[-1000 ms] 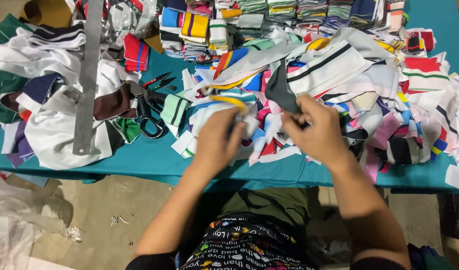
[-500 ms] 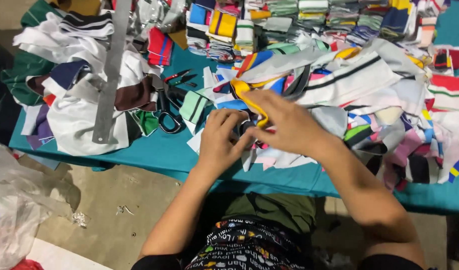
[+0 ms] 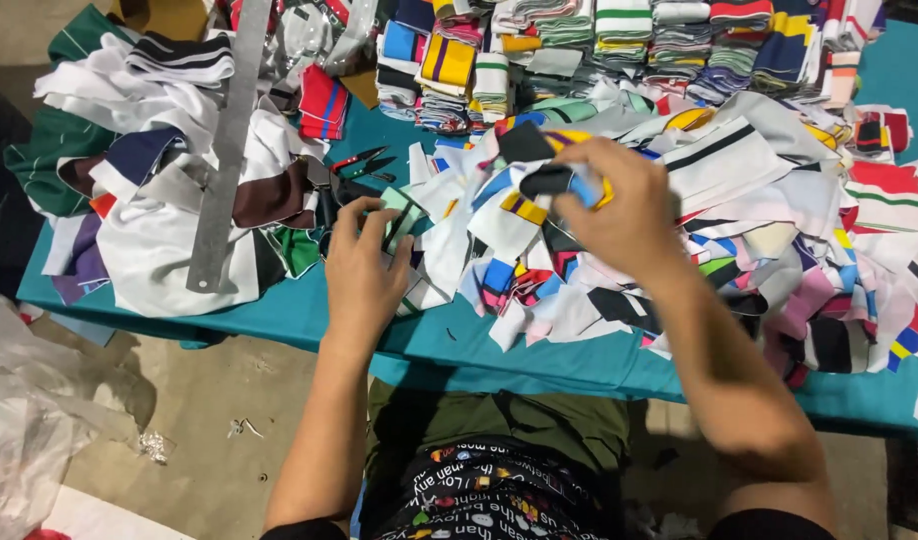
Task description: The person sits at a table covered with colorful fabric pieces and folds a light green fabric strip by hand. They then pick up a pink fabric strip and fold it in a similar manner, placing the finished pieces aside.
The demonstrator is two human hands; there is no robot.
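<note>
My right hand (image 3: 629,210) grips a small bundle of fabric pieces (image 3: 551,180), black, yellow and blue, lifted above a loose heap of coloured fabric scraps (image 3: 619,270) on the teal table (image 3: 449,345). My left hand (image 3: 367,262) rests on the table at the heap's left edge, fingers pinching a light green scrap with a dark stripe (image 3: 403,215). Black-handled scissors (image 3: 351,190) lie just beyond my left hand.
A long metal ruler (image 3: 227,150) lies over a pile of larger white and dark garment pieces (image 3: 149,220) at the left. Folded stacks of striped fabric (image 3: 619,40) line the table's far side. A plastic bag (image 3: 29,420) sits on the floor at the lower left.
My right hand lifted a bundle of scraps up and away from the heap. My left hand moved left to the green scrap. The view shifted left.
</note>
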